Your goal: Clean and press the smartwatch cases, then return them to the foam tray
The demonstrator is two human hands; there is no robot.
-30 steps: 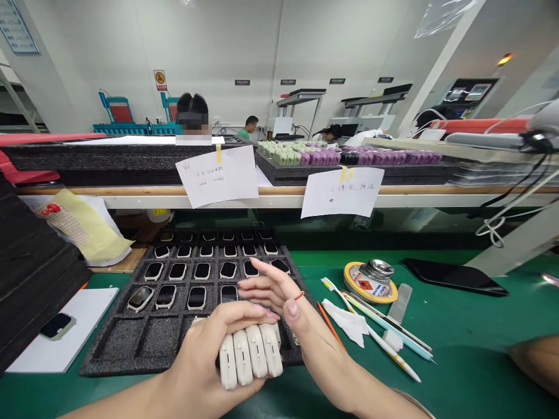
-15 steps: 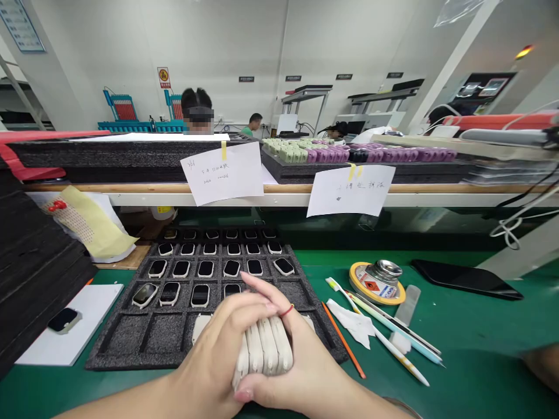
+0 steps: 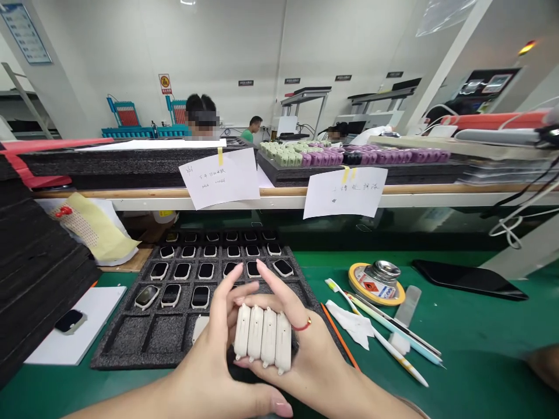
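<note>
A row of several off-white watch cases [image 3: 262, 337], pressed side by side, is held low over the front of the tray. My right hand [image 3: 312, 355], with a red band on one finger, grips the row from the right. Around the left side of the row, my left hand [image 3: 212, 355] is open, its thumb stretched out below and its fingers raised; whether its fingertips touch the cases cannot be made out. Behind the hands lies a black foam tray [image 3: 126, 359] with watches [image 3: 170, 295] in its compartments. Another pale case [image 3: 200, 329] shows partly behind my left hand.
To the left, a watch [image 3: 71, 321] lies on a white pad [image 3: 52, 352] beside stacked black foam [image 3: 39, 279]. Toothbrushes [image 3: 402, 356], a tissue [image 3: 347, 326], a round dispenser [image 3: 378, 282] and a phone [image 3: 469, 279] lie right. A loaded shelf [image 3: 279, 201] crosses behind; people sit beyond.
My left hand has come away from over the cases, its thumb and fingers spreading apart. The row has tilted, showing more of the cases' long sides, and stays in my right hand.
</note>
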